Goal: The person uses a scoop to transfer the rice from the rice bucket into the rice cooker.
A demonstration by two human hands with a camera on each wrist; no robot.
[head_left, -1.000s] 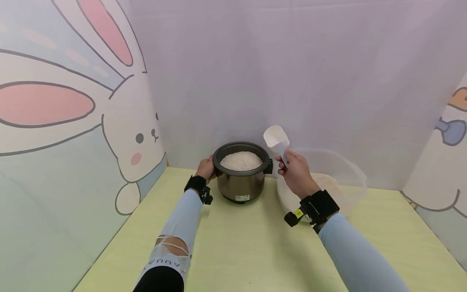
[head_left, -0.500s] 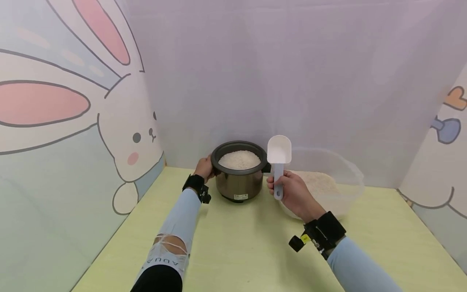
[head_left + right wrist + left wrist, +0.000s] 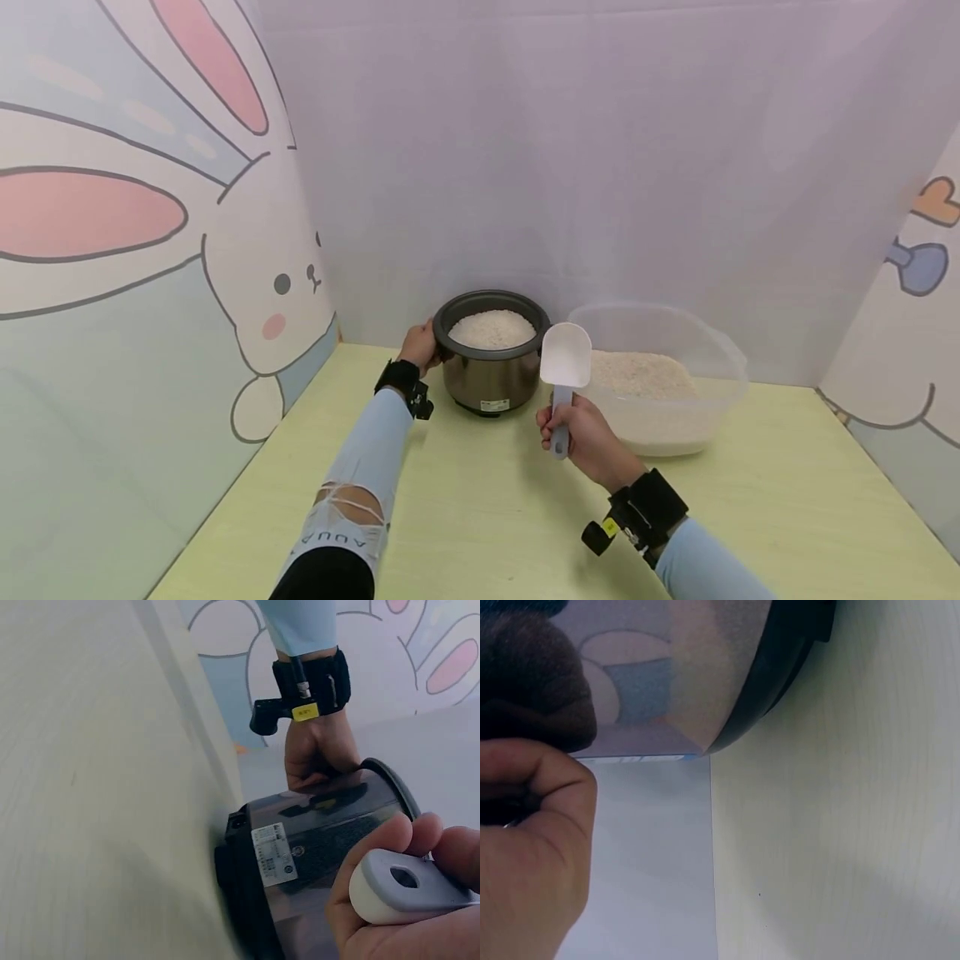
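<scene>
A brown metallic rice cooker [image 3: 491, 377] with a dark rim stands near the back wall, its pot holding white rice [image 3: 492, 330]. My left hand [image 3: 422, 347] grips the handle on the cooker's left side; in the left wrist view the fingers of that hand [image 3: 544, 832] are curled at the dark handle [image 3: 536, 682]. In my right hand [image 3: 588, 437] is a white scoop [image 3: 566, 355], pinched by its pale grey handle with the bowl pointing up and away. The scoop's inside looks plain white. It is in front of the cooker's right side, overlapping the tub's left edge in the head view.
A translucent plastic tub [image 3: 720, 367] stands right of the cooker, with a heap of rice [image 3: 641, 373] in it. The pale yellow table [image 3: 480, 517] runs to a lilac back wall [image 3: 465, 167]. A rabbit-printed side wall [image 3: 247, 275] borders it on the left.
My right hand has come down and toward me with the scoop, which has turned from leaning left to nearly upright. The left hand has stayed at the cooker's handle.
</scene>
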